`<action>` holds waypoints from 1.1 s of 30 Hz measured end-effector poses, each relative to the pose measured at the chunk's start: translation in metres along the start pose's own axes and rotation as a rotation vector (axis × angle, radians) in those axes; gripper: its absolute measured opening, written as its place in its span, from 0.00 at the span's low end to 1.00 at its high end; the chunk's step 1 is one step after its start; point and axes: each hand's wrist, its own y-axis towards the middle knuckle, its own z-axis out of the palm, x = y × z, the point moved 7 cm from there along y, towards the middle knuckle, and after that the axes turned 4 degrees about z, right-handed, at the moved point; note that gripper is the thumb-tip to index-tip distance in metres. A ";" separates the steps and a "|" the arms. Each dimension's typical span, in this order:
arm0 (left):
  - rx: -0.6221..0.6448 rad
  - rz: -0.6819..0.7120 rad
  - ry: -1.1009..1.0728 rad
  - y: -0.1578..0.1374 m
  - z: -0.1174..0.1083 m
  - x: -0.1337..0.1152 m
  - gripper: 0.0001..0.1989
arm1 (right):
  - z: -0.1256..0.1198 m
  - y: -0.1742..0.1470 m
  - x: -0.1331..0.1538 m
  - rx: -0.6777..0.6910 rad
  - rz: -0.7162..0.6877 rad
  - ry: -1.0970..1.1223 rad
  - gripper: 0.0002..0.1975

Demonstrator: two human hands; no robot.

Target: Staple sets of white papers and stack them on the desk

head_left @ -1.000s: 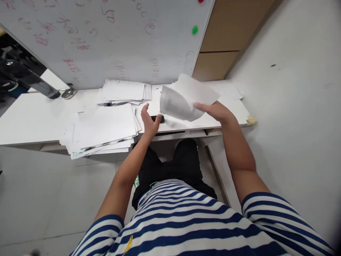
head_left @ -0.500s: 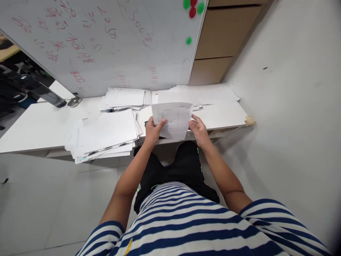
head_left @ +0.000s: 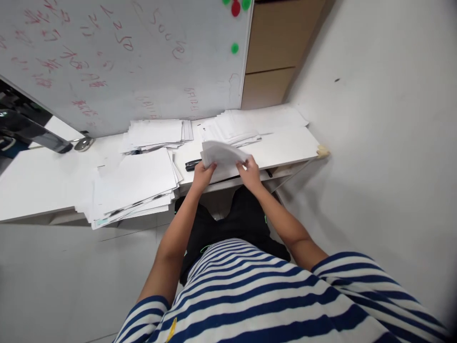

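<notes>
One piece of white paper (head_left: 224,159), or a thin bundle of sheets (I cannot tell how many), is held above the front part of the white worktop (head_left: 289,143), bowed upward across its middle. The left hand (head_left: 203,176) has it at its eight o'clock corner, grip pinched on the edge with the thumb laid on top. The right hand (head_left: 250,174) has it at four o'clock, its grip likewise pinched on the paper between thumb and fingers. Whether the lower edge touches the worktop, I cannot tell.

Taking the held paper as the middle of the dial, a black object (head_left: 192,165) lies at nine o'clock, just beside the left hand. Farther out, a little below nine, a thick, uneven pile (head_left: 134,181) juts over the front edge of the worktop. A flatter stack (head_left: 157,133) sits between nine and ten, near the whiteboard (head_left: 143,81). Fanned loose sheets (head_left: 237,125) lie at one o'clock, near the held paper, and a long sheet (head_left: 283,116) at two. Well apart at nine o'clock is a computer mouse (head_left: 84,144); a yellowish lump (head_left: 323,151) marks the worktop's corner at three.
</notes>
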 end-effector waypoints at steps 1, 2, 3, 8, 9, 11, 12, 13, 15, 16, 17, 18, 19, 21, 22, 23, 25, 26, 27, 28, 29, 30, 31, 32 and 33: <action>-0.038 0.013 0.022 -0.003 -0.001 -0.003 0.18 | 0.000 -0.005 0.005 0.013 -0.015 -0.008 0.18; -0.085 0.034 0.030 -0.005 -0.002 -0.009 0.18 | -0.001 -0.009 0.014 0.022 -0.050 -0.019 0.17; -0.125 0.063 0.027 -0.006 -0.002 -0.017 0.18 | -0.002 -0.013 0.024 0.026 -0.103 -0.037 0.17; -0.215 0.088 -0.066 0.001 0.007 -0.023 0.17 | 0.003 -0.009 0.033 0.033 -0.131 -0.106 0.20; -0.207 0.056 -0.079 0.003 0.011 -0.014 0.17 | 0.008 -0.006 0.023 0.043 -0.078 -0.110 0.21; -0.181 -0.008 -0.098 0.006 0.018 0.005 0.17 | 0.017 -0.001 0.001 0.077 0.044 -0.100 0.24; -0.165 -0.028 -0.107 0.006 0.020 0.013 0.17 | 0.020 0.001 -0.009 0.088 0.097 -0.087 0.25; -0.146 -0.041 -0.116 0.006 0.022 0.019 0.17 | 0.022 0.001 -0.017 0.091 0.136 -0.072 0.25; -0.124 -0.049 -0.132 0.005 0.023 0.024 0.18 | 0.021 0.002 -0.024 0.075 0.154 -0.045 0.25; -0.118 -0.047 -0.136 0.004 0.022 0.025 0.18 | 0.019 0.002 -0.025 0.064 0.142 -0.038 0.24; -0.108 -0.048 -0.136 0.004 0.022 0.024 0.19 | 0.017 0.002 -0.024 0.054 0.130 -0.036 0.24; -0.096 -0.052 -0.136 0.003 0.021 0.023 0.19 | 0.016 0.002 -0.024 0.053 0.125 -0.040 0.24; -0.082 -0.060 -0.136 0.003 0.021 0.023 0.19 | 0.015 0.002 -0.025 0.060 0.133 -0.048 0.23; -0.060 -0.073 -0.138 0.003 0.022 0.023 0.19 | 0.015 0.002 -0.030 0.069 0.169 -0.073 0.21; -0.055 -0.076 -0.139 0.003 0.023 0.023 0.19 | 0.015 0.002 -0.033 0.063 0.182 -0.085 0.21; -0.051 -0.077 -0.139 0.003 0.023 0.023 0.19 | 0.015 0.002 -0.035 0.050 0.189 -0.093 0.20; -0.048 -0.082 -0.143 0.002 0.025 0.025 0.20 | 0.014 0.001 -0.040 0.024 0.192 -0.101 0.20; -0.050 -0.096 -0.154 0.001 0.025 0.027 0.20 | 0.014 0.001 -0.042 0.021 0.200 -0.095 0.20; -0.061 -0.120 -0.176 0.001 0.025 0.029 0.20 | 0.014 0.001 -0.045 0.024 0.215 -0.077 0.21; -0.083 -0.152 -0.210 0.000 0.025 0.033 0.20 | 0.014 -0.001 -0.048 0.020 0.234 -0.051 0.23; -0.116 -0.189 -0.255 -0.001 0.024 0.036 0.20 | 0.012 -0.003 -0.050 -0.002 0.253 -0.017 0.27; -0.156 -0.228 -0.310 -0.002 0.024 0.040 0.21 | 0.008 -0.006 -0.052 -0.046 0.273 0.025 0.31; -0.196 -0.267 -0.371 -0.005 0.025 0.043 0.22 | 0.004 -0.010 -0.054 -0.104 0.304 0.075 0.35; -0.233 -0.309 -0.433 -0.008 0.027 0.046 0.22 | 0.002 -0.017 -0.057 -0.154 0.349 0.136 0.38; -0.260 -0.352 -0.495 -0.012 0.031 0.049 0.23 | 0.003 -0.025 -0.061 -0.166 0.410 0.208 0.39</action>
